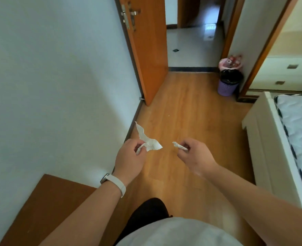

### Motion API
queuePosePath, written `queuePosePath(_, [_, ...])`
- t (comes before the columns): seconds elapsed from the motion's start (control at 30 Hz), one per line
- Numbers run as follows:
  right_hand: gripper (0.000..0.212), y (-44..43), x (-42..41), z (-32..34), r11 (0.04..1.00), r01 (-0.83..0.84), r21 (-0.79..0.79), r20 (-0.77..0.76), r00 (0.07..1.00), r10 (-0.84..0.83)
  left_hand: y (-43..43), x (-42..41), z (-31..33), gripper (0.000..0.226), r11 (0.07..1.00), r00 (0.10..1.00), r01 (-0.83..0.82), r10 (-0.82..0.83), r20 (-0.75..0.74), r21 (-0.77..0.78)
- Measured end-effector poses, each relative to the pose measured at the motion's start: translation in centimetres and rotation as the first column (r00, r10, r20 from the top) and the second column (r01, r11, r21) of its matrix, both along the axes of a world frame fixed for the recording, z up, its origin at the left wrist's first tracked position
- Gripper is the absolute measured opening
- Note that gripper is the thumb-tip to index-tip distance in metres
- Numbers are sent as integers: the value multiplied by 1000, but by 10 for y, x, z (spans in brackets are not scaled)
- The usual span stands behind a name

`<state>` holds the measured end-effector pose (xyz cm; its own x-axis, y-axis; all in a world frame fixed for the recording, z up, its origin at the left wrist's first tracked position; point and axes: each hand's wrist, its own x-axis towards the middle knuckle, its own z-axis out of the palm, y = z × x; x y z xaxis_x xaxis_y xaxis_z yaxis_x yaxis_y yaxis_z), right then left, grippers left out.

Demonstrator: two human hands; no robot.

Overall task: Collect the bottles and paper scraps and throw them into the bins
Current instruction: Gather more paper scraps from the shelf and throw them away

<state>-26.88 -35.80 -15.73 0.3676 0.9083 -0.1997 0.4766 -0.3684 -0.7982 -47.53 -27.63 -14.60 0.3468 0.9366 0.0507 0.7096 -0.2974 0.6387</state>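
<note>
My left hand (pixel 130 158) pinches a large crumpled white paper scrap (pixel 147 140) that sticks up and to the right of the fingers. My right hand (pixel 193 154) pinches a small white paper scrap (pixel 179 146). Both hands are held out in front of me above the wooden floor, a short gap between them. Far ahead on the right stands a purple bin (pixel 227 84) with a black liner. Just behind it is a pink bin (pixel 230 63) with bottles and wrappers in it.
An open orange door (pixel 146 50) stands ahead on the left, by a white wall. A white bed frame (pixel 263 139) with a mattress fills the right side. A brown table corner (pixel 45 206) is at lower left. The wooden floor (pixel 191 112) runs toward the bins.
</note>
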Motion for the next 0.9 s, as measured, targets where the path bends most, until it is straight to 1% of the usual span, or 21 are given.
queuePosePath(0.17, [12, 21, 35, -11, 989, 145, -31, 59, 988, -143, 51, 48, -10, 7, 990, 990, 136, -135, 34, -23])
queuePosePath(0.27, [11, 51, 50, -23, 972, 225, -61, 83, 972, -220, 94, 69, -25, 4, 979, 979, 198, -197, 45, -41])
queuePosePath(0.4, [11, 115, 65, -36, 952, 286, -110, 90, 957, -277, 167, 89, -43, 5, 965, 967, 247, -239, 89, -86])
queuePosePath(0.53, [9, 188, 67, -36, 930, 314, -192, 97, 949, -300, 246, 93, -47, 8, 958, 965, 250, -234, 117, -140])
queuePosePath(0.63, [9, 239, 73, -31, 929, 327, -175, 106, 944, -312, 307, 98, -48, 8, 946, 953, 295, -281, 114, -135])
queuePosePath(0.7, [7, 266, 81, -30, 915, 371, -156, 122, 927, -355, 344, 109, -50, 11, 937, 947, 317, -304, 104, -149])
queuePosePath(0.8, [5, 284, 91, -27, 912, 382, -150, 130, 922, -365, 372, 124, -49, 13, 930, 939, 339, -324, 118, -144])
queuePosePath(0.9, [7, 304, 112, -21, 901, 413, -134, 152, 907, -393, 398, 151, -48, 7, 912, 923, 379, -361, 135, -154])
